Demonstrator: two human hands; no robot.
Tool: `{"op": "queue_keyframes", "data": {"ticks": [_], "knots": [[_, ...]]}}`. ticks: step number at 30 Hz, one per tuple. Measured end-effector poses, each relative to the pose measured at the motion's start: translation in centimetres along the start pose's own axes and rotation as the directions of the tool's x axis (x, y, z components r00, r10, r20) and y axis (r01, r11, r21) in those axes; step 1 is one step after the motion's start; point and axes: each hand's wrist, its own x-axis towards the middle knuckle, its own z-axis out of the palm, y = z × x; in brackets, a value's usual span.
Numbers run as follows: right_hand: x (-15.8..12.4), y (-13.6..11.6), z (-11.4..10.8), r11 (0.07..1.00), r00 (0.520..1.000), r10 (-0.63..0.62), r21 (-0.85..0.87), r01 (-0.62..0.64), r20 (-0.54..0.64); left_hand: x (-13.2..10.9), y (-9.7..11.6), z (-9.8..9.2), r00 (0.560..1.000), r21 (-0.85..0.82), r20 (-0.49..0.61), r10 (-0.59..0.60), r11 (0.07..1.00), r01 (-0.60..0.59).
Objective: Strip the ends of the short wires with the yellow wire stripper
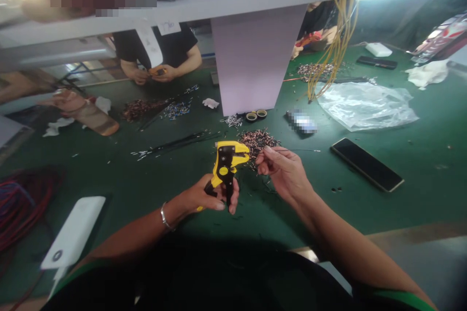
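My left hand [219,194] is wrapped round the dark handles of a yellow and black wire stripper [225,163], whose jaws point to the right. Just right of the jaws, my right hand [284,167] pinches a thin dark wire [302,150] between thumb and fingers. The wire's far end, with a small silvery tip, sticks out to the right; its near end by the jaws is hard to make out. Behind the tool and the right hand lies a pile of short copper-coloured and black pieces [260,140].
A bundle of black wires [175,145] lies to the left. A black phone [367,163] and a clear plastic bag [365,107] are at right, a white power bank [75,231] at lower left. Tape rolls [256,115] stand near a pale upright panel [255,63]. Co-workers sit opposite.
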Motion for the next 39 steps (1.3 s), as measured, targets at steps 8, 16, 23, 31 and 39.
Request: {"op": "queue_keyframes", "data": {"ticks": [8, 16, 23, 31, 39], "knots": [[-0.1, -0.02, 0.07, 1.0, 1.0, 0.016, -0.024, -0.016, 0.0, -0.1, -0.13, 0.19, 0.997, 0.032, -0.071, 0.025, 0.999, -0.023], [-0.1, -0.07, 0.32, 0.999, 0.999, 0.04, -0.019, -0.04, -0.011, -0.08, -0.09, 0.51, 0.993, 0.052, -0.107, 0.05, 0.998, -0.045], [0.05, -0.19, 0.05, 0.995, 0.995, 0.096, 0.022, -0.096, -0.008, -0.27, -0.33, 0.61, 0.986, 0.104, -0.162, 0.048, 0.994, -0.031], [0.22, -0.04, -0.26, 0.989, 0.989, 0.142, 0.036, -0.143, 0.029, -0.65, -0.75, 0.59, 0.971, 0.123, -0.238, 0.035, 0.992, -0.005], [0.59, 0.21, -0.56, 0.981, 0.982, 0.189, 0.038, -0.19, 0.021, -0.29, -0.4, 0.49, 0.958, 0.128, -0.273, 0.087, 0.99, -0.054]]}}
